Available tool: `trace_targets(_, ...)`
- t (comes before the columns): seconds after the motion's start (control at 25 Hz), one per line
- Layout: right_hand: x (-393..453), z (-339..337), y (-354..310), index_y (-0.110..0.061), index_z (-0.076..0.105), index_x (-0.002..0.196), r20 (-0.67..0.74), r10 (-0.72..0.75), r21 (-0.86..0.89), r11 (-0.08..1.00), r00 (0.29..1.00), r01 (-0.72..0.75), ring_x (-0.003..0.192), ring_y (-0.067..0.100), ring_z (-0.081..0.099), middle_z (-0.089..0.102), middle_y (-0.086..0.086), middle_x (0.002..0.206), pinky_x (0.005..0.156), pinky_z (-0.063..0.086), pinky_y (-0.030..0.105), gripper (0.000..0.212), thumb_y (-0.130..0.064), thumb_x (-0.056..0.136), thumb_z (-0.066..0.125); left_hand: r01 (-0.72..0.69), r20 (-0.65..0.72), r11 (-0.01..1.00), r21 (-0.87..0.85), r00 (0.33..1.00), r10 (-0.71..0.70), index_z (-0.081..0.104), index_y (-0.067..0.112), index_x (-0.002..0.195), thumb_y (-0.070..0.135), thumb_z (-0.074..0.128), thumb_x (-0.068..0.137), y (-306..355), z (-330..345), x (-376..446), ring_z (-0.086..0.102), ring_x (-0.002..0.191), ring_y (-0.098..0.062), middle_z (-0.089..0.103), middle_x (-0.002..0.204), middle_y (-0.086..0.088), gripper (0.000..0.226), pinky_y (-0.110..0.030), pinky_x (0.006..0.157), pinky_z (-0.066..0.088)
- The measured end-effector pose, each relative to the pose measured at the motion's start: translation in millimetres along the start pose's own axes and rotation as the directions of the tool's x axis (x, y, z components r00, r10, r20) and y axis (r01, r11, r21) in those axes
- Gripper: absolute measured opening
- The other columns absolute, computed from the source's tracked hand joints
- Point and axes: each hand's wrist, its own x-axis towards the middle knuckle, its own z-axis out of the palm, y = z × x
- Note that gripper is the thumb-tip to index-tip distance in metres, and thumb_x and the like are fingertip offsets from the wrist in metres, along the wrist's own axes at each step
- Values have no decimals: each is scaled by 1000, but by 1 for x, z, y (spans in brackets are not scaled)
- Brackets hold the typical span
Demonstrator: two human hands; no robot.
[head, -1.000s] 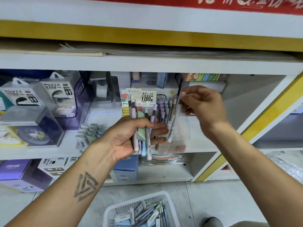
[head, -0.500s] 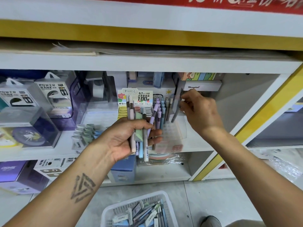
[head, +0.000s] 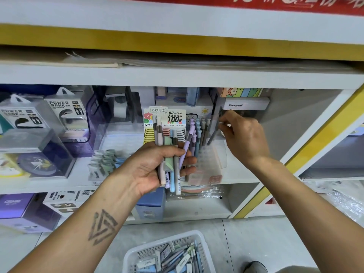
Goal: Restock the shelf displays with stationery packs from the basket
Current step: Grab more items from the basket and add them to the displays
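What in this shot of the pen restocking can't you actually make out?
All in the head view:
- Pen display holder: its slots, hidden behind the left hand and its pens.
- Right hand: fingertip grip on the dark pen, blurred.
- Basket: cut off by the bottom edge.

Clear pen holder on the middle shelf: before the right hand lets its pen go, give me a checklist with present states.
1. Right hand pinches a single grey pen: ok.
2. Pen tip reaches down into the clear pen holder: ok.
3. Free slot under the tip: cannot tell, the plastic blurs it.
4. Left hand grips the bundle of spare pens: ok.
5. Bundle kept apart from the single pen: ok.
6. White basket on the floor holds more packs: ok.
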Motion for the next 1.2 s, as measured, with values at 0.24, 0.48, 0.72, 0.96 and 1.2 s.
trace_targets(0.24, 2, 5, -2, -17, 69, 123, 1, -36, 5, 999, 999, 36, 92, 36, 67, 71, 9, 106, 68, 58, 45, 31, -9, 96, 55, 2, -16, 1000, -1, 1000, -2, 74, -4, 92, -10, 65, 79, 0, -2, -1, 73, 85, -37, 72, 87, -23, 17, -50, 73, 61)
trace_targets(0.48, 2, 15, 0, -16, 61, 135, 47, 6, -9, 1000, 999, -5, 102, 31, 58, 58, 8, 112, 75, 57, 42, 41, -11, 94, 57, 3, -8, 1000, 13, 1000, -3, 77, -3, 90, -8, 68, 73, -1, -1, -2, 73, 86, -37, 72, 91, -24, 19, -47, 70, 61)
trace_targets(0.72, 10, 18, -8, -13, 73, 115, 18, -44, -21, 999, 999, 45, 98, 33, 58, 63, 8, 108, 73, 53, 37, 26, -13, 90, 69, 2, -11, 1000, 14, 1000, -2, 77, -2, 90, -6, 70, 71, -1, -2, -3, 73, 86, -36, 72, 90, -24, 21, -47, 71, 61)
trace_targets(0.96, 20, 24, -11, -8, 72, 94, -9, -62, -43, 997, 998, 61, 92, 30, 58, 67, 6, 101, 74, 33, 25, 13, -10, 82, 77, 1, -16, 1000, 11, 1000, -1, 78, -2, 88, -6, 69, 72, 2, -5, -4, 74, 83, -35, 73, 87, -23, 18, -46, 71, 61)
trace_targets(1.2, 24, 25, -12, -7, 67, 95, 21, -15, 24, 1000, 1000, 14, 97, 33, 58, 63, 9, 104, 74, 51, 42, 15, -3, 82, 74, 9, -24, 1000, 4, 1000, -9, 76, -4, 90, -9, 65, 79, 3, -8, -7, 74, 84, -35, 73, 89, -24, 17, -45, 70, 62)
